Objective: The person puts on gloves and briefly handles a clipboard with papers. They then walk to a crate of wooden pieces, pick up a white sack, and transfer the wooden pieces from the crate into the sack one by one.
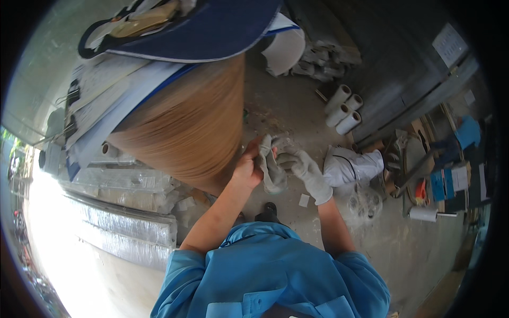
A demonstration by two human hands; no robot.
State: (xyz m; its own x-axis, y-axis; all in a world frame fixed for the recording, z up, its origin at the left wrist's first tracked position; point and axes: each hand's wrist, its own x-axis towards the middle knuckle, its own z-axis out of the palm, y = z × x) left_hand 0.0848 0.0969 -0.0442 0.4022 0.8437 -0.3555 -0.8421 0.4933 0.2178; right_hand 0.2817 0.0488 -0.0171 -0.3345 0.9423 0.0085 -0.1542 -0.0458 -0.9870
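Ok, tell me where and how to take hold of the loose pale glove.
Likely best to pinch the loose pale glove by its end nearest the body, from the right: that end hangs limp and uncovered, while the bare left hand grips it farther away.

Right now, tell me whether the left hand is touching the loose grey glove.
Touching. The head view shows the bare left hand holding the loose grey glove by its side, with no gap between them.

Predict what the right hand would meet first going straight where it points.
The right hand would probably meet the loose glove first; depth is unclear, and they may already touch.
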